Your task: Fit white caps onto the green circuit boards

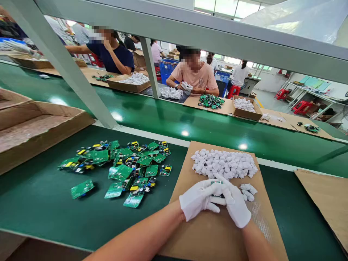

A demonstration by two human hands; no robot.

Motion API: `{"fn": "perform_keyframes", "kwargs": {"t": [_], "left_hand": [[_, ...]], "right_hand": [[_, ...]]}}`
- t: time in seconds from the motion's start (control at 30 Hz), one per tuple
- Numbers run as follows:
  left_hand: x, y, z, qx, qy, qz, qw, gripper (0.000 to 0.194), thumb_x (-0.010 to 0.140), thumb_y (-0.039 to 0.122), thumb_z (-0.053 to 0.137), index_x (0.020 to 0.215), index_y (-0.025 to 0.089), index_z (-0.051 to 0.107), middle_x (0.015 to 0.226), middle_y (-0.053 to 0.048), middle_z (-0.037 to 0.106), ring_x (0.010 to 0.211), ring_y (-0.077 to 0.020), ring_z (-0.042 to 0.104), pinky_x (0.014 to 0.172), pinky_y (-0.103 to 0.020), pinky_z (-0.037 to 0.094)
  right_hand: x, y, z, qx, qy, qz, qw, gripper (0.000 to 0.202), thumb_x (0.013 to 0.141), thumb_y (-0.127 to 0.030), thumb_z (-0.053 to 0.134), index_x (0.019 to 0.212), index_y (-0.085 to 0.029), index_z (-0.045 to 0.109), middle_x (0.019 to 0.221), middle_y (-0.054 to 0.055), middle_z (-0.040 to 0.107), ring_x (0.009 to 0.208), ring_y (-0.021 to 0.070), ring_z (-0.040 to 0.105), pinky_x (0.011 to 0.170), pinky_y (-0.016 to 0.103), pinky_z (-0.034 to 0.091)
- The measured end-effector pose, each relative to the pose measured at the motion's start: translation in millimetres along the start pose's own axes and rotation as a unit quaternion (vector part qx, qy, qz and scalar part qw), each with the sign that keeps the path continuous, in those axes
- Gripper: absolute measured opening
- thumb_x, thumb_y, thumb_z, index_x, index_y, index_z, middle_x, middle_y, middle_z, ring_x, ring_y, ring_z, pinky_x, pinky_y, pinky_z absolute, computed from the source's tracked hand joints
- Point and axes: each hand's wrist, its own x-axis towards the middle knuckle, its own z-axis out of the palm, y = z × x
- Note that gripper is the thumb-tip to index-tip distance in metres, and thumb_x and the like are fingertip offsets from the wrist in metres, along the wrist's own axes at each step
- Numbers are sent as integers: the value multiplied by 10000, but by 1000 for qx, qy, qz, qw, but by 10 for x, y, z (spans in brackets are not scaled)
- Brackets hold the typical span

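My left hand (198,197) and my right hand (235,201), both in white gloves, come together over a cardboard sheet (201,233). Between their fingers is a small green circuit board (216,183), mostly covered by the gloves. Just beyond the fingertips lies a heap of small white pieces (224,163), which look soft or wrapped. A few more white pieces (248,191) sit apart, to the right of my right hand. On the green bench to the left is a loose pile of green circuit boards (136,163) with yellow and black components. One board (82,189) lies away from that pile.
Cardboard trays (49,127) stand at the left, and another cardboard sheet (326,203) lies at the right. A sloping metal post (73,72) and a beam cross the view. Beyond the green conveyor (163,116), people sit with boards and white pieces.
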Motion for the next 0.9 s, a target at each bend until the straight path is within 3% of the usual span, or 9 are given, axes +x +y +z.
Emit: {"fn": "perform_keyframes", "kwargs": {"t": [0.1, 0.2, 0.27, 0.43, 0.57, 0.7, 0.9], "left_hand": [[4, -10, -22, -59, -5, 2, 998, 235, 783, 364, 567, 878, 150, 549, 754, -25, 545, 708, -161, 630, 584, -247, 513], [24, -27, -30, -32, -1, 11, 999, 226, 783, 351, 569, 803, 130, 527, 676, -32, 571, 611, -121, 606, 623, -271, 512], [40, -34, -31, -3, 7, 9, 1000, 243, 786, 362, 563, 784, 124, 514, 657, -56, 598, 593, -117, 599, 644, -284, 510], [55, -40, -43, 24, 23, 20, 999, 243, 741, 349, 622, 817, 134, 539, 750, -36, 586, 595, -90, 575, 596, -240, 499], [47, -29, -32, 41, 20, 16, 999, 310, 737, 384, 618, 923, 146, 549, 755, -60, 618, 661, -132, 610, 588, -240, 496], [36, 18, -5, 73, 8, 11, 997, 313, 759, 392, 589, 957, 151, 559, 813, -88, 648, 708, -150, 632, 586, -221, 482], [33, -7, -66, 130, -9, 39, 991, 403, 695, 361, 671, 1024, 162, 554, 835, -98, 657, 750, -166, 637, 598, -224, 493]], "right_hand": [[-19, -20, 7, -11, -7, 4, 1000, 440, 879, -381, 354, 1256, -206, 500, 1172, 58, 609, 1121, 224, 520, 991, 391, 376], [-22, -80, 36, -77, 14, 4, 997, 517, 740, -293, 572, 1246, -214, 503, 1125, 66, 628, 1031, 247, 569, 915, 380, 440], [-16, -111, 47, -101, 24, 14, 994, 502, 704, -238, 600, 1202, -229, 539, 1076, 57, 651, 975, 242, 596, 870, 366, 468], [-6, -105, 13, -42, -42, 2, 998, 464, 770, -283, 556, 1227, -214, 511, 1146, 52, 627, 1048, 226, 575, 893, 347, 465], [-10, -119, -25, -53, -13, 0, 999, 399, 831, -306, 484, 1217, -215, 527, 1119, 54, 644, 1016, 226, 592, 892, 361, 464], [-17, -133, -43, -20, -27, -7, 999, 403, 876, -338, 413, 1260, -245, 488, 1128, 30, 641, 1055, 218, 577, 908, 363, 462], [-42, -36, -4, -36, 6, -25, 999, 468, 853, -348, 437, 1305, -230, 443, 1188, 62, 604, 1111, 252, 538, 938, 408, 442]]}}
